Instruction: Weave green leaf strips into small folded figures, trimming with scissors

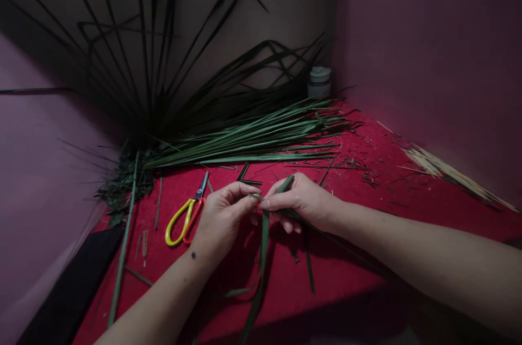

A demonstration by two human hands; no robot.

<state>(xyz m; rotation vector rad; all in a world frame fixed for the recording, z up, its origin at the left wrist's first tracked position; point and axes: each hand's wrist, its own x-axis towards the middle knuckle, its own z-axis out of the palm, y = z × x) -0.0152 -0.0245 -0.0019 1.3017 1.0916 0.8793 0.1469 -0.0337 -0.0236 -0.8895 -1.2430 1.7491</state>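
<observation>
Both hands meet over the red cloth (346, 279), working on a long green leaf strip (264, 247). Thumb and forefinger of my left hand (226, 214) pinch a small folded part of the strip. My right hand (304, 201) closes around it just to the right, with one end poking up past the fingers and a long tail hanging down toward me. Scissors (188, 217) with one yellow and one orange-red handle lie beside my left hand, partly covered by it. Their blades point away from me.
A bundle of long green leaves (253, 138) lies behind my hands. Dark fronds (149, 62) rise at the back left. A lidded white container (319, 82) stands by the wall. Pale thin sticks (452, 173) lie at the right, and leaf scraps (359, 165) litter the cloth.
</observation>
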